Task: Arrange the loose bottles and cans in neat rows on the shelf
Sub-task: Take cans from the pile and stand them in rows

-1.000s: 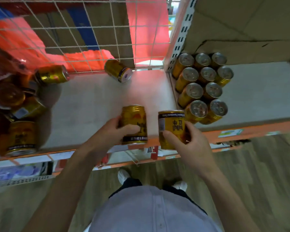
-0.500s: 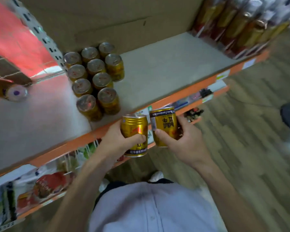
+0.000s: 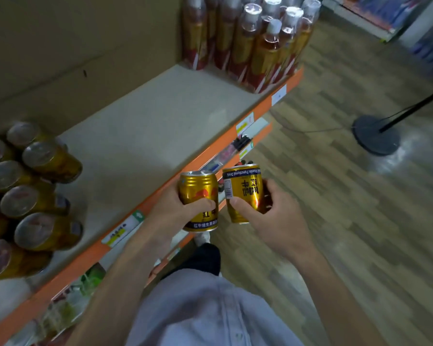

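My left hand (image 3: 175, 208) grips a gold can (image 3: 198, 193) upright, just off the shelf's orange front edge (image 3: 185, 168). Beside it my right hand (image 3: 268, 216) grips a second gold can (image 3: 243, 188), label upside down, over the floor. The two cans almost touch. Several gold cans (image 3: 33, 196) stand in rows at the left end of the beige shelf (image 3: 145, 131). Tall bottles (image 3: 255, 38) with white caps stand packed at the shelf's right end.
Brown cardboard (image 3: 73, 41) backs the shelf. A lower shelf with goods (image 3: 80, 283) shows under the orange edge. On the wooden floor to the right stands a black round stand base (image 3: 375, 133) with a slanted pole.
The view has swung right along the shelf: the can rows slid to the left edge and the bottles came into view. Both hands still hold their cans, now further right.
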The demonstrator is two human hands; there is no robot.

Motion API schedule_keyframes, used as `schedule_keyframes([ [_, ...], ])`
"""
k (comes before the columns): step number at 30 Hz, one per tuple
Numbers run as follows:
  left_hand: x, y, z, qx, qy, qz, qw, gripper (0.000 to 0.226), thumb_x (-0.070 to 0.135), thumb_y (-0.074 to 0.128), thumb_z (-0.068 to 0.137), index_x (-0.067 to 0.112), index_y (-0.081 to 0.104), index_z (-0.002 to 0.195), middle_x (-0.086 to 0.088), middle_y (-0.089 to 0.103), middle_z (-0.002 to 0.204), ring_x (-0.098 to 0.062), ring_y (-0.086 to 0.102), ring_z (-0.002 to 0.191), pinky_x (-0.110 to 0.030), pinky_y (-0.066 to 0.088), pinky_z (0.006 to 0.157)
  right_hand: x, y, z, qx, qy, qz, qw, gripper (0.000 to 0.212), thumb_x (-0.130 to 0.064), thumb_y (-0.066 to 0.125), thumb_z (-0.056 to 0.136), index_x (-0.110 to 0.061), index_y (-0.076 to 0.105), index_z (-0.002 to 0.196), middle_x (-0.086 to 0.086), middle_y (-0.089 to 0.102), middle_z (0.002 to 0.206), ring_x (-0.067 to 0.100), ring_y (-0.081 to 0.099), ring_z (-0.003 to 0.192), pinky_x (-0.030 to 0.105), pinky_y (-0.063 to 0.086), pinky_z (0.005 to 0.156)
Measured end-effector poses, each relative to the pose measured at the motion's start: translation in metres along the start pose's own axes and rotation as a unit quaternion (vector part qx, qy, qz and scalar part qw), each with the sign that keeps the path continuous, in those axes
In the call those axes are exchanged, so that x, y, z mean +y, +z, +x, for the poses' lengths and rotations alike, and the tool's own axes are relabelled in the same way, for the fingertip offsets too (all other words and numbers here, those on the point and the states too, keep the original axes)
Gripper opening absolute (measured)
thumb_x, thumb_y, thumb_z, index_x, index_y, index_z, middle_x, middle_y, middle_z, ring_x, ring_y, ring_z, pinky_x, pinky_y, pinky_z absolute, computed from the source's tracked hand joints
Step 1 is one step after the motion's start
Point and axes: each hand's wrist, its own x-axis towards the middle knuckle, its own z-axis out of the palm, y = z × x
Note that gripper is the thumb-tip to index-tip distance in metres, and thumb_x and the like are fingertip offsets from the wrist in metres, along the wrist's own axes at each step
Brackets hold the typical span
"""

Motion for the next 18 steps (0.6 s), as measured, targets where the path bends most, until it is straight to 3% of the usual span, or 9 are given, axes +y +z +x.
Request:
schedule_keyframes([
  [3,0.019,0.007,0.039,-0.016,0.019,-0.008,1.0,0.039,0.013,0.085,0.068,0.028,0.066,0.098,0.003,0.075,0.084,-0.018,0.072,0.083,-0.027,0.054,0.066,-0.003,-0.008,0.031,0.021,0.008,-0.005,1.0,0.027,-0.051,0.076,0.079,-0.037,0.062,0.096,-0.017,0.067,0.081,-0.005,0.06,0.076,0.008,0.042,0.06],
  [9,0.064,0.004,0.101,-0.036,0.053,-0.045,0.997,0.041,0.0,0.079,0.074,0.025,0.066,0.104,-0.001,0.076,0.087,-0.016,0.073,0.08,-0.023,0.055,0.061,-0.028,-0.021,0.098,0.024,-0.006,-0.025,0.999,0.02,-0.049,0.075,0.081,-0.042,0.059,0.089,-0.015,0.066,0.08,-0.008,0.059,0.075,0.008,0.042,0.059],
  [15,0.077,-0.011,0.134,-0.007,0.045,-0.069,0.997,0.063,0.034,0.083,0.046,0.025,0.065,0.107,-0.001,0.075,0.089,-0.017,0.073,0.083,-0.025,0.056,0.066,-0.035,-0.02,0.151,-0.018,-0.02,-0.034,0.999,0.025,-0.05,0.072,0.083,-0.039,0.062,0.103,-0.016,0.067,0.087,-0.008,0.06,0.079,0.007,0.042,0.06],
  [18,0.076,-0.015,0.139,0.022,0.03,-0.074,0.997,0.065,0.038,0.081,0.046,0.029,0.065,0.109,0.0,0.075,0.094,-0.017,0.073,0.088,-0.032,0.057,0.076,-0.038,-0.017,0.176,-0.052,-0.03,-0.054,0.997,0.02,-0.05,0.072,0.082,-0.043,0.058,0.095,-0.016,0.067,0.086,-0.009,0.059,0.08,0.006,0.041,0.06],
])
